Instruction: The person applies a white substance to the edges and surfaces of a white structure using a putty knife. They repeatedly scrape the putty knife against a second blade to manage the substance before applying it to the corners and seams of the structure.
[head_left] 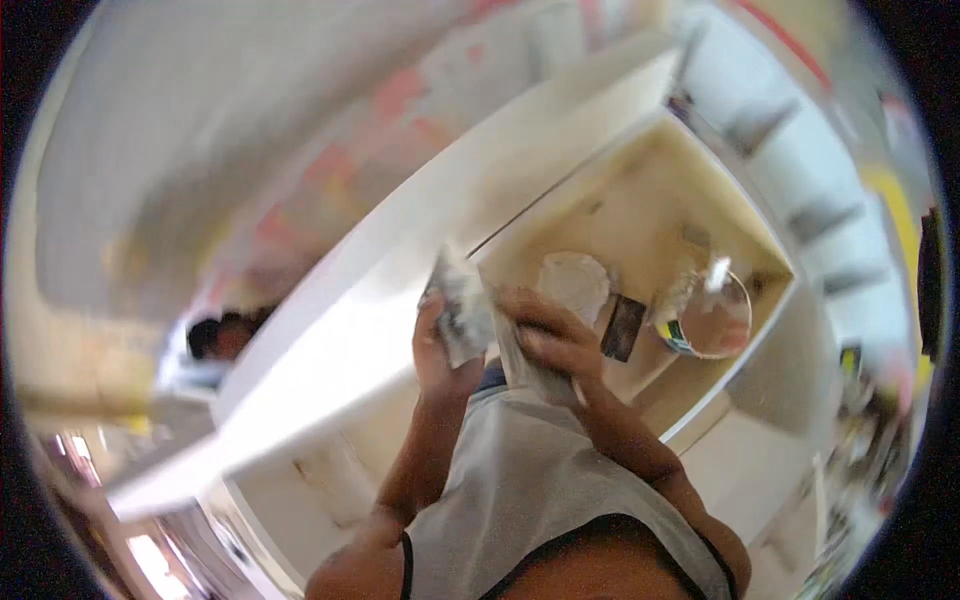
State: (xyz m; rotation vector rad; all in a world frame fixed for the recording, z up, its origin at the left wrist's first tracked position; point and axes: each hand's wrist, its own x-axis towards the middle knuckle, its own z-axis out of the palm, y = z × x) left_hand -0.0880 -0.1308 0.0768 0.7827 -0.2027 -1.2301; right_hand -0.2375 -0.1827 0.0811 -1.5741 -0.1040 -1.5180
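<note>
My left hand (438, 352) is closed around a flat grey-white piece with dark blotches (463, 310), which looks like a sheet or packet tilted upright in front of my chest. Its kind does not show clearly. Close to its right edge is my right hand (552, 338), smeared by motion, with the fingers bent toward a pale strip of cloth or sheet (513, 350). Whether that hand grips the strip I cannot tell. Both hands are over the near edge of a tan work surface (620, 215).
On the tan surface lie a whitish round crumpled item (574, 286) and a dark flat rectangle (624, 328). A round tub (722, 325) stands near the right corner. A long white panel (340, 340) runs along the left; beyond it a person's head (222, 335) shows.
</note>
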